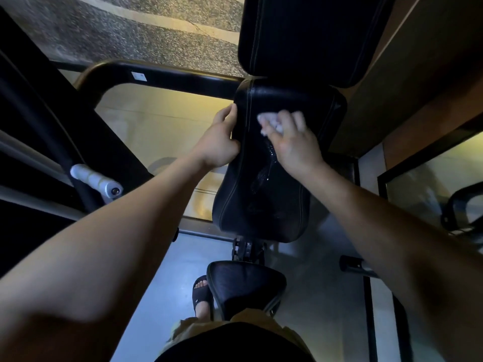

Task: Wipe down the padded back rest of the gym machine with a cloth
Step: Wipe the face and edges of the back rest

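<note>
The black padded back rest (264,199) of the gym machine stands upright in the middle of the view, with wet streaks down its face. My right hand (292,142) presses a crumpled white cloth (269,122) against the upper part of the pad. My left hand (219,145) grips the pad's left edge, thumb on the front. A second black pad (311,37) sits directly above the back rest.
The machine's black seat (243,286) is below the back rest, with my sandalled foot (201,296) beside it. A black frame tube (162,77) runs at the upper left, and a white-grey handle (96,180) sticks out at the left. A wooden wall (423,82) is at the right.
</note>
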